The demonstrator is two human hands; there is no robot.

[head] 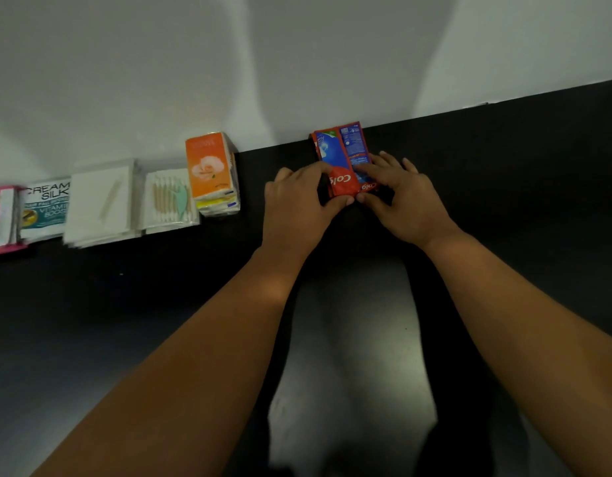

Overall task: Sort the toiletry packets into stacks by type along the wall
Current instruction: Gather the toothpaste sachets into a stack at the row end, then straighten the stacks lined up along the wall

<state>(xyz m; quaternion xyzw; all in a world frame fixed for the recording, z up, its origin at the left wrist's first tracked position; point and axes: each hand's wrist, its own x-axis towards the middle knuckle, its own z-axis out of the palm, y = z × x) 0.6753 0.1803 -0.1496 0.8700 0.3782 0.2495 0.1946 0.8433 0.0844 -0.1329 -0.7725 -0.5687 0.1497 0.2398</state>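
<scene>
Partly beneath hands point(297, 201) point(404, 201), seemingly toothpaste packets point(342, 149).

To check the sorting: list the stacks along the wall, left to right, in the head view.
pink packets, Cream Silk sachets, white packets, cotton swab packets, orange tissue packs, red toothpaste sachets, gripped by the left hand and right hand.

Plain indoor room; black table point(504, 201) against white wall point(297, 46).
</scene>
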